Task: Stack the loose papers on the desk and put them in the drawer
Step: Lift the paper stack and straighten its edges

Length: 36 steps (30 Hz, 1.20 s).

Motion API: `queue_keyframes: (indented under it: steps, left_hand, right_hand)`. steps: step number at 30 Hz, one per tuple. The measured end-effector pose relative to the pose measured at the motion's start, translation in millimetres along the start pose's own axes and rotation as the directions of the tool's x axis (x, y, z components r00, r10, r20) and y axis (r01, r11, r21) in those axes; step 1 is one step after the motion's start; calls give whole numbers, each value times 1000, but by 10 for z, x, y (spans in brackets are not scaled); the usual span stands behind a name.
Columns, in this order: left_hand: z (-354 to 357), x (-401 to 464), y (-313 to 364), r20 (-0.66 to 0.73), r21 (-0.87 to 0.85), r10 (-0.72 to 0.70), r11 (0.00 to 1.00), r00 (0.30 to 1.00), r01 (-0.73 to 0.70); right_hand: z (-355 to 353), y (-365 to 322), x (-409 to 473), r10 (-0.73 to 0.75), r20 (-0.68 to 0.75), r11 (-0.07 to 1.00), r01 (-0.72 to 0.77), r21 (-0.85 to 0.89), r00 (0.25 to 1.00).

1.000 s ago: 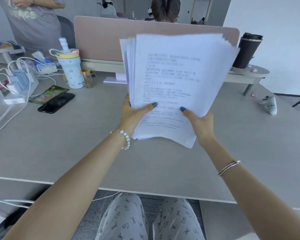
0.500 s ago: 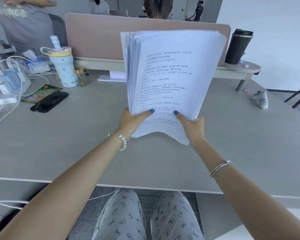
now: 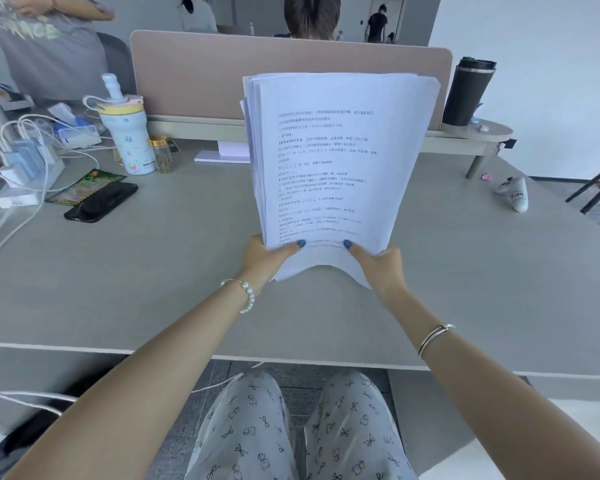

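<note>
A thick stack of printed white papers (image 3: 333, 161) stands upright above the grey desk (image 3: 153, 278), its bottom edge bent and resting near the desktop. My left hand (image 3: 269, 259) grips the lower left corner, thumb on the front sheet. My right hand (image 3: 378, 263) grips the lower right corner the same way. The sheets' top edges lie nearly flush. No drawer is in view.
On the left stand a pale blue bottle (image 3: 127, 133), a small jar (image 3: 163, 154), a black phone (image 3: 101, 202), a snack packet and chargers with white cables (image 3: 25, 161). A black tumbler (image 3: 468, 91) sits on a shelf at the back right; a white tube (image 3: 515, 195) lies right. A pink divider (image 3: 194, 74) closes the back.
The fanned sheets have been squared into a tighter stack and lowered toward the desk, so the bottom edge now bends. Both hands keep their grip.
</note>
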<state>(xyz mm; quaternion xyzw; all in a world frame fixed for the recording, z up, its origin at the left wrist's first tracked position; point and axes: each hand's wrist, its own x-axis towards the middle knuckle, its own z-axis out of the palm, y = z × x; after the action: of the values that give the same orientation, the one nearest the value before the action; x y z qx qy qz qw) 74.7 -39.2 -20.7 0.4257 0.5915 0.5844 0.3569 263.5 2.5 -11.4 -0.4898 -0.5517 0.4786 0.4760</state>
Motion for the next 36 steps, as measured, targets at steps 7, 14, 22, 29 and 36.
queue_keyframes:
  steps: [7,14,22,29,36]
  left_hand:
    - [-69,2,14,13,-74,-65,995,998,66]
    - [-54,73,345,43,-102,54,994,998,-49]
    - [89,106,542,23,-152,126,981,992,-122]
    - [472,-18,656,119,-171,143,978,983,-122]
    - [1169,-354,654,209,-233,154,967,966,-104]
  right_hand:
    - [-20,124,-29,61,75,996,-55,-77,995]
    - [-140,-106,145,-97,-33,995,97,3,995]
    - [-280,-190,176,-183,-18,983,183,-8,983]
    - [-672,-221,-8,-211,-139,977,214,3,968]
    - [-1475,-229,-422,-198,-276,980,196,-34,941]
